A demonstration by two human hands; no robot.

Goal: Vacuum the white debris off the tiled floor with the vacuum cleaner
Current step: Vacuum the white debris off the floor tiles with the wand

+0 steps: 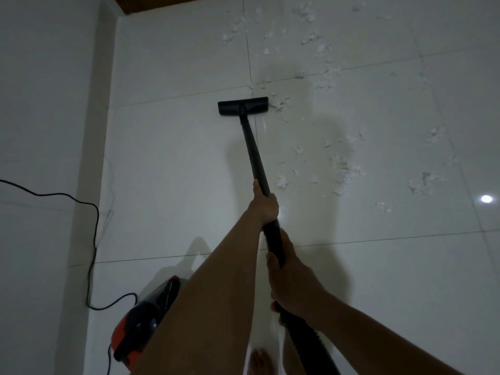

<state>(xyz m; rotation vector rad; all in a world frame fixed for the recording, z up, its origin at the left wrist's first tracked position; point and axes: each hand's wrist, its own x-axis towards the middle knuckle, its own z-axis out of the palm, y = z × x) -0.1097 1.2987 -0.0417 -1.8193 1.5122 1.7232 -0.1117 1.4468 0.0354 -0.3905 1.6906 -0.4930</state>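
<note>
The left hand (266, 204) and right hand (290, 277), fingers (272, 199) clenched round the long black vacuum tube (253, 147), should slide its flat black nozzle (243, 106) sideways onto the scattered white debris (278, 105) just beside that nozzle.

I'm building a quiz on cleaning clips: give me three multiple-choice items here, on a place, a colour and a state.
1. Where does most white debris lie from the floor head? A) left of it B) right of and beyond it C) only nearer the person
2. What colour is the vacuum body? A) blue and white B) all yellow C) red and black
3. How is the wand held? A) by both hands B) by one hand C) lying untouched
1B: scraps lie right and ahead. 2C: red shell, black parts. 3A: left hand and right hand grip it.
</note>
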